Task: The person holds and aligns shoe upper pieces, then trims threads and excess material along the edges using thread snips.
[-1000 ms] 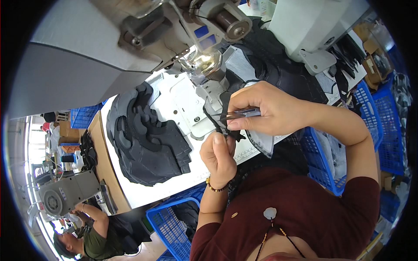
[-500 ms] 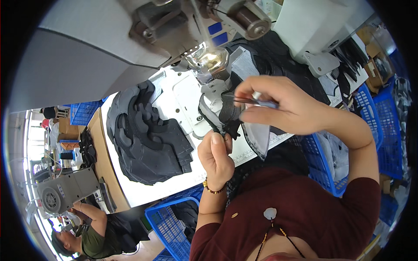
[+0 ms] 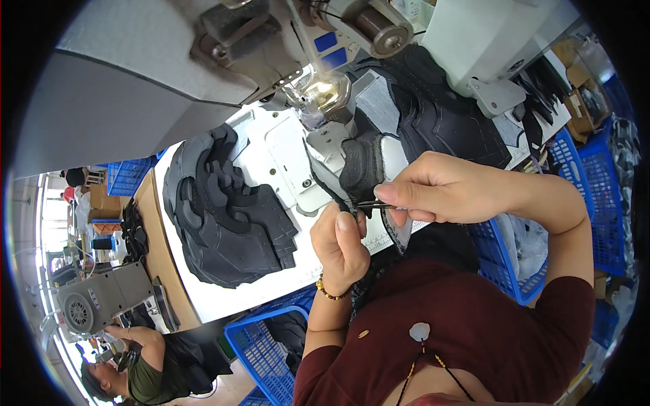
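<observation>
My left hand (image 3: 341, 245) is closed, its thumb and fingers pinching the edge of a black shoe upper (image 3: 360, 164) with a pale inner side. The upper lies partly on the white sewing machine bed, below the lamp. In my right hand (image 3: 440, 193) is a slim pointed metal tool (image 3: 367, 204), gripped between thumb and fingers. Its tip meets the edge of the upper just beside my left fingertips. Most of the tool is hidden in my palm, so its exact kind does not show.
The sewing machine head (image 3: 257, 61) overhangs the work. Stacked black cut pieces (image 3: 230, 216) lie left, with more black pieces (image 3: 440, 122) at the far right. Blue baskets (image 3: 267, 345) stand below the table's near edge. Another person (image 3: 152, 365) works at the lower left.
My right hand has come down and toward my left hand, bringing the tool's tip to the upper's edge. My left hand keeps its pinch, having shifted slightly.
</observation>
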Motion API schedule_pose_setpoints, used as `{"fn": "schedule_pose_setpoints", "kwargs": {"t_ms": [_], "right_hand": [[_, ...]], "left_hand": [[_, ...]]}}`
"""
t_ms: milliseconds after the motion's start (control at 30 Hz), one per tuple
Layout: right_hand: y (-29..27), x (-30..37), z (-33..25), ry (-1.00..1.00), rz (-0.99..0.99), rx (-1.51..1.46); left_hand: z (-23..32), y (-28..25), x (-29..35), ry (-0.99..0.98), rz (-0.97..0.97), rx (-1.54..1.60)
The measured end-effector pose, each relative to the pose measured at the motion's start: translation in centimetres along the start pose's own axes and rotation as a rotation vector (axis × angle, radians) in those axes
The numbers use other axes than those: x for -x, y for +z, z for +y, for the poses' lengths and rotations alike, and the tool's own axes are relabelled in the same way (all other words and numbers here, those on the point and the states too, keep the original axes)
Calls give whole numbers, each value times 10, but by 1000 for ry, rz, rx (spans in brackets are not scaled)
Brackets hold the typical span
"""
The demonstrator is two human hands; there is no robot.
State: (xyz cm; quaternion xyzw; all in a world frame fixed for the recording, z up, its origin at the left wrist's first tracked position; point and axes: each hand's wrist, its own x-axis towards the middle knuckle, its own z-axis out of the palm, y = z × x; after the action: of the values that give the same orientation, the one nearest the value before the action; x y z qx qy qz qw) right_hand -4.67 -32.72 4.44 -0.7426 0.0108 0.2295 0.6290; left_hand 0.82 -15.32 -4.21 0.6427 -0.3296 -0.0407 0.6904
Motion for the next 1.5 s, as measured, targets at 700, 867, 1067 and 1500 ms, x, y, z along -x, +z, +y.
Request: {"fn": "schedule_pose_setpoints", "kwargs": {"t_ms": [700,867,1067,1500], "right_hand": [[27,-11,37,46,2,-642],[27,-7,33,113,-17,-676],[28,-7,32,143,-4,-667],[28,-1,25,122,-20,-638]], "left_hand": [[8,12,2,74,56,-110],[6,13,4,77,79,-88],[3,11,7,120,57,-190],[-3,10,13,21,96,-11]]}}
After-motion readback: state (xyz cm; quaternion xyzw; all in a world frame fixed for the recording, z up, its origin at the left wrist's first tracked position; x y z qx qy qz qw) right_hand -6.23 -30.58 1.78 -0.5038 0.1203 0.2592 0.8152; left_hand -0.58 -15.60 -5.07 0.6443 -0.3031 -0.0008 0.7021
